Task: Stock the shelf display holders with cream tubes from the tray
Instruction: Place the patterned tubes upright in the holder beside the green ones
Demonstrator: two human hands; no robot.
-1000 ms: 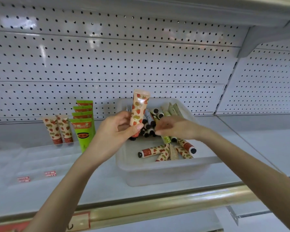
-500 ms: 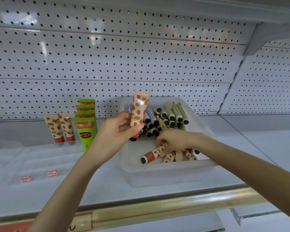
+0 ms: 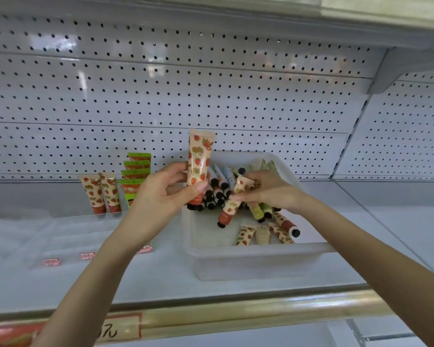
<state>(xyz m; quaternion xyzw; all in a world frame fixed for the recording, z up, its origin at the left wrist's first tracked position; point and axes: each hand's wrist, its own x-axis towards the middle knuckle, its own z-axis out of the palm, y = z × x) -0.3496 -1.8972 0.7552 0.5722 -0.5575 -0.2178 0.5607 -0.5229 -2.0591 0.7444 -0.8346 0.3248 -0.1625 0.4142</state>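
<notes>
My left hand [image 3: 161, 194] grips a peach strawberry-print cream tube [image 3: 199, 161] upright, cap down, at the left edge of the translucent tray [image 3: 251, 259]. My right hand [image 3: 268, 189] is over the tray, pinching a second strawberry-print tube [image 3: 232, 205] that is lifted and tilted, black cap pointing down-left. Several more tubes lie in the tray, some leaning at its back [image 3: 221, 181], some flat at the front [image 3: 266, 234]. In the clear display holder [image 3: 68, 236] at left stand two strawberry tubes [image 3: 100, 194] and several green tubes [image 3: 135, 171].
A white perforated back panel [image 3: 186, 96] rises behind the shelf. A gold rail [image 3: 236, 314] with a red price label [image 3: 120, 326] runs along the shelf front. Small red labels [image 3: 68, 257] sit on the holder's front. The neighbouring shelf bay [image 3: 398, 216] lies to the right.
My right hand has picked a strawberry tube out of the tray's front and lifted it up toward the left hand. The left hand kept its upright tube nearly still.
</notes>
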